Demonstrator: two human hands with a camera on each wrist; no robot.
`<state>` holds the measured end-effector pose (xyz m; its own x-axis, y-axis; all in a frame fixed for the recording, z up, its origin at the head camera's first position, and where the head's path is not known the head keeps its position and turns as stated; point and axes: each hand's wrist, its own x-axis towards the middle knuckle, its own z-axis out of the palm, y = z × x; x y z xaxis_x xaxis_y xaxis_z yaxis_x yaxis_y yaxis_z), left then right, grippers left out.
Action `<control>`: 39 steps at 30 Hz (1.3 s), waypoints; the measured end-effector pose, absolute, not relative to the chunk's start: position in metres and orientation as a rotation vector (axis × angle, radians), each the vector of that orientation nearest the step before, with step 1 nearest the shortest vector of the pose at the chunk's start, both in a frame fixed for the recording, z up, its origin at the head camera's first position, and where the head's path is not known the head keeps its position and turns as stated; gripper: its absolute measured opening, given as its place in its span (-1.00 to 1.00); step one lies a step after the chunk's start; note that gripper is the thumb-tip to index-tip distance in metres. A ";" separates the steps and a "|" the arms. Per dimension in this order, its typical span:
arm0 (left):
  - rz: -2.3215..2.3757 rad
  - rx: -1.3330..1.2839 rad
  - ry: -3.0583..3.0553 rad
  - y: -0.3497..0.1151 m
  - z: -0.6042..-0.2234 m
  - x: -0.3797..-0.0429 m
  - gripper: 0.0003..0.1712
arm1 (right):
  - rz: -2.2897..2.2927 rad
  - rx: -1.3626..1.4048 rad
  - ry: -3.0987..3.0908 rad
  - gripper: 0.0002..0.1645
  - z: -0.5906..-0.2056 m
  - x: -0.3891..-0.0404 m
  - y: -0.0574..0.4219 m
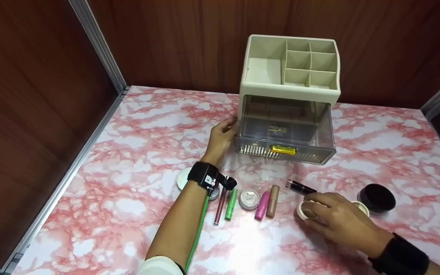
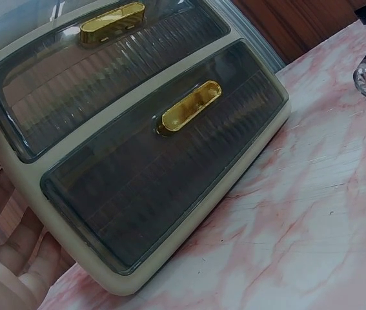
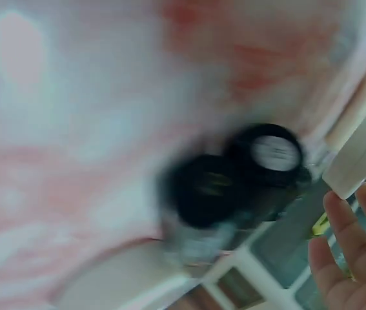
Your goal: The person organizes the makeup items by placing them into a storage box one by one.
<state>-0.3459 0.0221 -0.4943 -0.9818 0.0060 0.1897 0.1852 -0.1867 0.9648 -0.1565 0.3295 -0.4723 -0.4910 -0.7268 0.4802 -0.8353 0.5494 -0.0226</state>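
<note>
My right hand [image 1: 334, 217] pinches a small round white-rimmed container [image 1: 306, 210] above the table; in the right wrist view this pale disc [image 3: 357, 155] stands on edge at the fingertips. My left hand [image 1: 222, 137] rests against the left side of a cream desktop organizer [image 1: 290, 91], its fingers along the side wall in the left wrist view. The organizer's clear upper drawer [image 1: 287, 151], with a gold handle, is pulled out. Below it, the lower drawer [image 2: 124, 174] is closed. Another cream round item [image 1: 362, 208] is partly hidden behind my right hand.
Across the marbled table lie a dark slim tube [image 1: 220, 206], a green tube [image 1: 231, 204], a clear round jar [image 1: 249, 199], a pink tube [image 1: 262, 206], a tan tube [image 1: 273, 201] and a black tube [image 1: 302, 187]. A black round container [image 1: 376, 198] stands right. A white disc [image 1: 183, 178] is left.
</note>
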 end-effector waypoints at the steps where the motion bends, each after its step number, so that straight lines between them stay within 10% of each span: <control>1: -2.329 -0.230 -1.928 0.021 -0.493 -0.346 -0.61 | 0.363 1.288 -2.359 -0.80 -0.469 -0.156 0.326; 39: -2.322 -0.208 -1.877 0.024 -0.497 -0.348 -0.65 | 0.487 1.514 -1.880 -0.69 -0.301 -0.204 0.208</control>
